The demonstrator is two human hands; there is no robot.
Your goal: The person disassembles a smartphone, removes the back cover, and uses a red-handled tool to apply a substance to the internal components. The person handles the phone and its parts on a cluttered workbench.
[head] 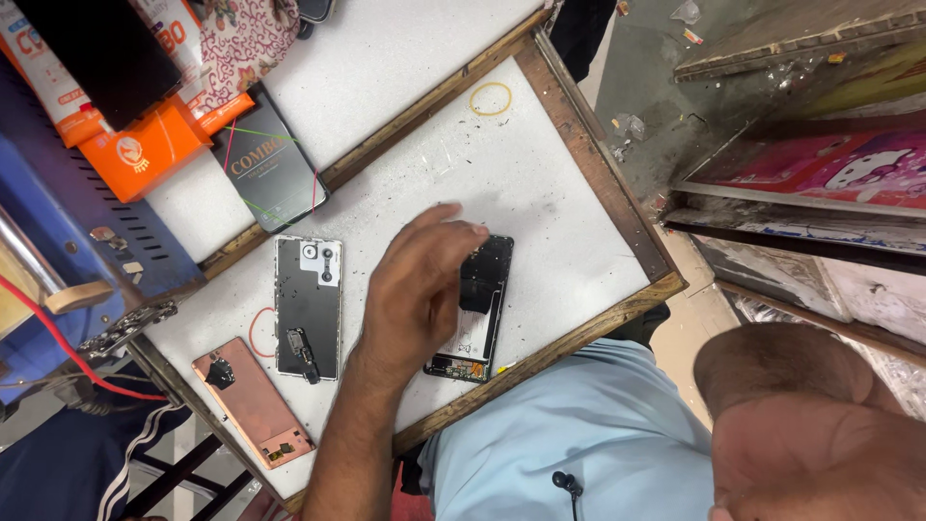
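One hand [415, 289] is over the white wood-framed counter [540, 164], its fingers [453, 232] spread loosely and laid flat on the opened black phone body [479, 309], pressing rather than gripping. I can't say for certain which of the person's hands it is; the arm comes in from the lower left, so I take it for the left, and the other hand is out of view. That phone body lies near the counter's front edge, its lower circuit end showing. Just beside it, to the left, sits a dark rectangular back panel with a white camera plate [309, 307], with a rose-gold phone shell [253, 400] further left. A yellow rubber band [490, 98] rests well apart, up near the far edge. The risk, as I judge it: pressure from an open palm could crack the exposed parts, or a sideways push could slide the body off the nearby front edge.
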